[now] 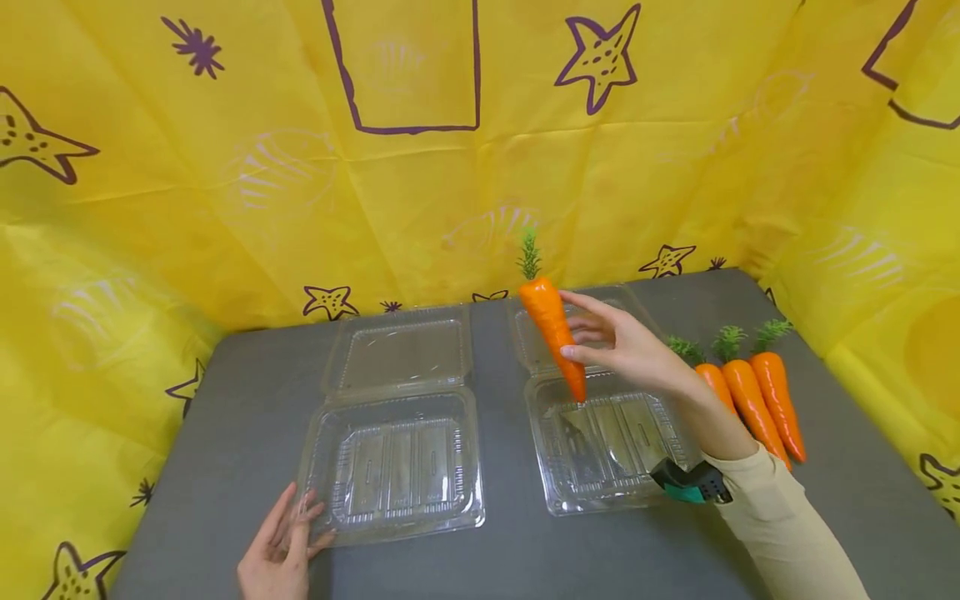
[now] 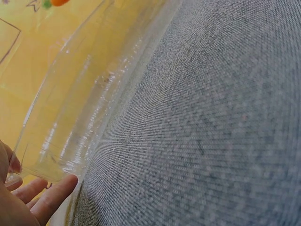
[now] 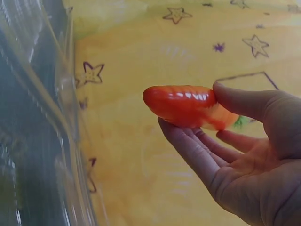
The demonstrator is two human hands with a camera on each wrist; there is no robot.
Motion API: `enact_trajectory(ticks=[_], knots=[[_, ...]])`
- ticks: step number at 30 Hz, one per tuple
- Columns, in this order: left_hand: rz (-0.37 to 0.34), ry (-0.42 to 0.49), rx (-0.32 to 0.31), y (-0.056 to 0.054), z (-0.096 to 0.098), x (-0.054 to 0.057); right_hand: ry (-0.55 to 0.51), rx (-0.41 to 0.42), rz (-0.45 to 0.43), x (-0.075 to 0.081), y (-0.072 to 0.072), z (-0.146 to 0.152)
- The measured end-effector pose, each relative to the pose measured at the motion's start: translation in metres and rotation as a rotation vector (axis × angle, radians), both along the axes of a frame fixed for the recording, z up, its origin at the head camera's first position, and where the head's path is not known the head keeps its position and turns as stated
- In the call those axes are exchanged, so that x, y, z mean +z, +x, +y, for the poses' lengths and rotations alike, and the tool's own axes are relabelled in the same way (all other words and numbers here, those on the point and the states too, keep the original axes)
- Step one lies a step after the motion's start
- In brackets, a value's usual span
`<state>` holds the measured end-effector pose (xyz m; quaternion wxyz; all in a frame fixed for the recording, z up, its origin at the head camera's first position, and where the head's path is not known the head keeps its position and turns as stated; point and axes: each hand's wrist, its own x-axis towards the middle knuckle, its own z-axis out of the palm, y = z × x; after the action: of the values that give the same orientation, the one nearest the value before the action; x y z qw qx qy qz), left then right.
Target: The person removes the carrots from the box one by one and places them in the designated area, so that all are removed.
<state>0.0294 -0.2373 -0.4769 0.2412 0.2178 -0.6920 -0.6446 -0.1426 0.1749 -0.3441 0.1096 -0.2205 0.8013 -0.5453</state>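
Observation:
In the head view my right hand [image 1: 626,342] pinches an orange carrot [image 1: 551,321] between thumb and fingers, holding it above the right clear plastic container [image 1: 551,492]. The carrot's green top points up and its tip down. The right wrist view shows the carrot [image 3: 178,102] tip toward the camera, my thumb on one side and fingers on the other. My left hand [image 1: 277,550] holds the near left corner of the left clear plastic container [image 1: 390,529], whose lid lies folded back. In the left wrist view, fingers [image 2: 54,197] touch that corner.
Several more carrots [image 1: 750,400] lie side by side at the right of the grey table [image 1: 247,417], partly behind my right forearm. The right container's lid also lies open toward the back. A yellow patterned cloth [image 1: 420,200] hangs behind and on both sides.

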Motion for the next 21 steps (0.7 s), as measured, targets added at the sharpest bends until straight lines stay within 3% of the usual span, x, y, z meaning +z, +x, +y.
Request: enact_trajectory(ticks=[14, 21], knots=[[0.038, 0.001, -0.013, 0.000, 0.000, -0.002, 0.036, -0.115, -0.067, -0.007, 0.009, 0.048], [0.007, -0.023, -0.004, 0.001, -0.001, -0.003, 0.047, -0.154, -0.072, -0.016, 0.015, 0.067]])
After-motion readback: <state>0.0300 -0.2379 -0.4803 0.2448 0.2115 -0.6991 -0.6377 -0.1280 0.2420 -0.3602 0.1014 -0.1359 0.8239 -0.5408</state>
